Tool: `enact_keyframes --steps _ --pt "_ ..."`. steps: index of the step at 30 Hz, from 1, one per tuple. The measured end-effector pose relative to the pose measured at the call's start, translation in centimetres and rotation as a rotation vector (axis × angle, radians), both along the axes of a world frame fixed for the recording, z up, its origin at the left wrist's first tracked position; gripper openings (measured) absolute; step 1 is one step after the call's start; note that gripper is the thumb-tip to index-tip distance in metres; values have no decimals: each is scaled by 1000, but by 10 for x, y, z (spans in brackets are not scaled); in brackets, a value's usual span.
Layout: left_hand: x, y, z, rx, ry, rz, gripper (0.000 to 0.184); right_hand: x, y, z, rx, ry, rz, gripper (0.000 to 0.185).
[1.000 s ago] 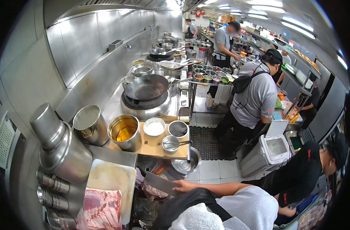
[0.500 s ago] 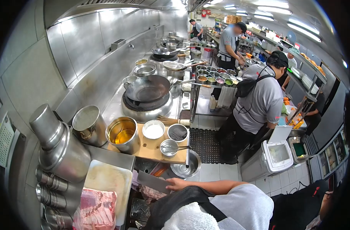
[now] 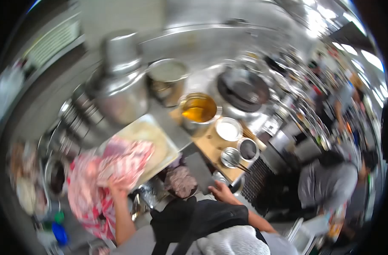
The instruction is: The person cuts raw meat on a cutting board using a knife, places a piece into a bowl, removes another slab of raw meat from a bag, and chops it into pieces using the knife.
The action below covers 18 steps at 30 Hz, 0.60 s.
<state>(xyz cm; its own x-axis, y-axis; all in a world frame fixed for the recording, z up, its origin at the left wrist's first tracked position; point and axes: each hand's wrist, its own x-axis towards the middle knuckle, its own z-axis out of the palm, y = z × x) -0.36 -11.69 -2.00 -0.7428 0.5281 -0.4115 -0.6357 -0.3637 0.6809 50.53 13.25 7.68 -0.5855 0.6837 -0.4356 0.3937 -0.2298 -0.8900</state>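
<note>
Clearly, the right hand point(image 3: 221, 191) grips the cleaver point(image 3: 199, 168), blade pointing far and left, while the left hand point(image 3: 118, 190), its hold too blurred to tell, meets the near side of the raw meat point(image 3: 125, 163).

Ahead to your left, the meat slab point(image 3: 124, 163) lies on the cutting board point(image 3: 160, 138); to the board's right, a plank point(image 3: 209, 146) bears a pot point(image 3: 197, 123), and the wok point(image 3: 243, 91) sits beyond it, farther right.

Steel wall point(image 3: 202, 39); ceiling lights point(image 3: 372, 60) upper right; dark floor mat point(image 3: 254, 183).
</note>
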Motion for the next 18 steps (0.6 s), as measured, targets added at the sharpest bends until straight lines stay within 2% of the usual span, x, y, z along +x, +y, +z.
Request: enact_keyframes --steps 1,2,3,5,9,11,12,13,15,16,17,18 --pt "8 9 2 250 -105 -217 49 2 0 -27 8 116 -32 41" --pt "34 41 1 190 -66 46 50 4 1 -34 25 139 -38 37" --pt "47 59 4 318 -59 18 53 2 5 -37 43 162 -57 32" --pt "58 83 6 348 -158 -22 52 -3 9 -13 2 126 -1 29" --pt "62 119 20 295 -114 -5 56 -18 13 0 -57 146 -12 20" --pt "60 125 17 203 -48 -50 61 -26 21 -11 -84 158 27 17" --pt "58 113 23 24 -119 -195 59 -29 24 -20 -52 152 18 17" --pt "56 96 39 21 -120 -163 59 -38 24 -19 -18 149 6 16" --pt "55 58 65 -476 236 -870 54 -53 28 -11 -118 164 -9 13" --pt "52 39 63 -540 422 -931 48 -60 31 -5 -103 175 6 14" --pt "46 15 62 -547 418 -916 48 -66 33 -4 -87 189 19 14" --pt "39 -11 69 -602 681 -679 44 -71 38 -9 -31 196 38 16"
